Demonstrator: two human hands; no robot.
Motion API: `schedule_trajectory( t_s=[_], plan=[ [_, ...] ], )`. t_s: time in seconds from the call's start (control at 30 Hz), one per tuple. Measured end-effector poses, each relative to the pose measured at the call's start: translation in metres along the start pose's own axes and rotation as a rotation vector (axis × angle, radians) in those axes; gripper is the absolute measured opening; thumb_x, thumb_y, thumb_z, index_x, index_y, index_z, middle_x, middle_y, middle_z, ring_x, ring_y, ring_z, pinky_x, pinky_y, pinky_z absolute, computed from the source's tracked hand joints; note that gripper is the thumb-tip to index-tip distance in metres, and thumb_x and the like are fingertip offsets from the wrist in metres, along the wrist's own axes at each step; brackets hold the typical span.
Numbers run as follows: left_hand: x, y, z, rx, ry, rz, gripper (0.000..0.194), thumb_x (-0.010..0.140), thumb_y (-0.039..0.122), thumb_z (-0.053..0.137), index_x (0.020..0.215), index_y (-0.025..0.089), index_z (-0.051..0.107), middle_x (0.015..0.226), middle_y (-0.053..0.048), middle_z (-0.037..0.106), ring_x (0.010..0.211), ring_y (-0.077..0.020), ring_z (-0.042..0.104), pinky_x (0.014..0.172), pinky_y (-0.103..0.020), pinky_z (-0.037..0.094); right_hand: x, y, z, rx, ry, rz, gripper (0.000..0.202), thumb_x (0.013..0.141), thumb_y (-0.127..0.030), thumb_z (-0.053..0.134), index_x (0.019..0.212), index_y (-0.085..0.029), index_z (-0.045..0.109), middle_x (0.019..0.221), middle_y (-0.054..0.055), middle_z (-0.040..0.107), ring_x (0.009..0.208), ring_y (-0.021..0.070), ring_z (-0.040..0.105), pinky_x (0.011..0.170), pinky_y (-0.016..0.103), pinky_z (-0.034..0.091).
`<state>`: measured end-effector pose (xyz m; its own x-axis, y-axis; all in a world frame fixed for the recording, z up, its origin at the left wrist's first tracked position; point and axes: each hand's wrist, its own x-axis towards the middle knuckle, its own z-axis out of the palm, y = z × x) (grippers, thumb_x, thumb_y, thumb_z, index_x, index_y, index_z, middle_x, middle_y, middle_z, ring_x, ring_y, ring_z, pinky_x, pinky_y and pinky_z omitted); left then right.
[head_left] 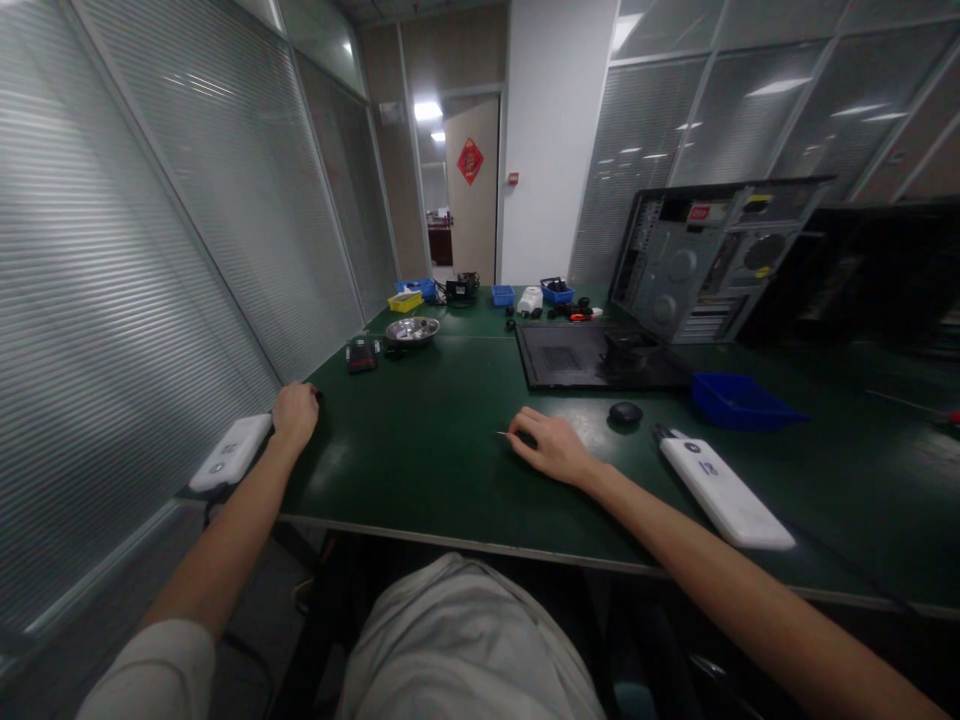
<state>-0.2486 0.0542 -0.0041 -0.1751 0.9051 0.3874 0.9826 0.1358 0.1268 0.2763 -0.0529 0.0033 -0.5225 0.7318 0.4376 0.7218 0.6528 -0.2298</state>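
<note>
A thin pin-like tool (504, 435) is pinched at the fingertips of the right hand (551, 448), low on the green table (435, 450). The left hand (295, 413) is curled over a small dark object at the table's left edge, beside a white device (229, 453); grip contents cannot be told. The pinch is best kept near the tip, wrist rested on the table.

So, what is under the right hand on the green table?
A thin pale tip sticks out left of the right hand; its fingers cover the rest, so it cannot be identified. Bare green table lies around it.
</note>
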Motion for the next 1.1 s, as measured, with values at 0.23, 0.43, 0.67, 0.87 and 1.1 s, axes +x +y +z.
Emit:
schedule_trajectory(
  t_s=[0.23,0.43,0.67,0.87,1.1],
  plan=[
    [0.004,-0.01,0.001,0.005,0.066,-0.001,0.032,0.09,0.024,0.05,0.105,0.01,0.074,0.111,-0.019,0.069,0.109,-0.0323,0.062,0.099,-0.042,0.047,0.0,-0.001,0.0,-0.038,-0.031,0.016,0.015,0.101,-0.036,0.055,0.1,-0.023,0.063,0.099,0.002,0.065,0.075,0.0138,0.059,0.061,0.026,0.031],
    [-0.007,0.053,-0.009,-0.371,-0.156,0.216,0.022,0.091,0.03,0.06,0.1,0.02,0.077,0.11,-0.008,0.074,0.103,-0.0242,0.067,0.095,-0.035,0.05,0.0,-0.001,-0.001,-0.051,-0.038,0.037,0.013,0.099,-0.035,0.058,0.099,-0.024,0.064,0.099,0.001,0.065,0.073,0.0133,0.058,0.061,0.027,0.03],
    [-0.081,0.223,-0.015,-0.858,-0.417,0.855,0.016,0.092,0.033,0.067,0.094,0.018,0.074,0.101,-0.007,0.072,0.096,-0.0184,0.066,0.09,-0.032,0.05,0.001,-0.002,-0.001,-0.032,-0.039,0.032,0.011,0.097,-0.034,0.059,0.1,-0.025,0.065,0.097,0.001,0.067,0.079,0.0153,0.061,0.064,0.026,0.032],
    [-0.108,0.263,-0.017,-0.89,-0.414,0.901,0.019,0.093,0.033,0.068,0.105,0.019,0.072,0.101,-0.007,0.068,0.086,-0.0164,0.061,0.08,-0.029,0.048,0.001,0.0,0.0,-0.022,-0.038,0.03,0.01,0.097,-0.033,0.059,0.1,-0.025,0.065,0.095,0.0,0.068,0.078,0.0154,0.061,0.063,0.027,0.031],
    [-0.111,0.257,-0.014,-0.868,-0.412,0.878,0.029,0.096,0.039,0.064,0.114,0.019,0.072,0.098,-0.006,0.066,0.08,-0.0146,0.057,0.073,-0.027,0.045,0.0,0.0,0.0,-0.011,-0.041,0.031,0.011,0.096,-0.032,0.059,0.098,-0.024,0.065,0.093,0.001,0.067,0.076,0.0157,0.06,0.063,0.027,0.031]
  ],
)
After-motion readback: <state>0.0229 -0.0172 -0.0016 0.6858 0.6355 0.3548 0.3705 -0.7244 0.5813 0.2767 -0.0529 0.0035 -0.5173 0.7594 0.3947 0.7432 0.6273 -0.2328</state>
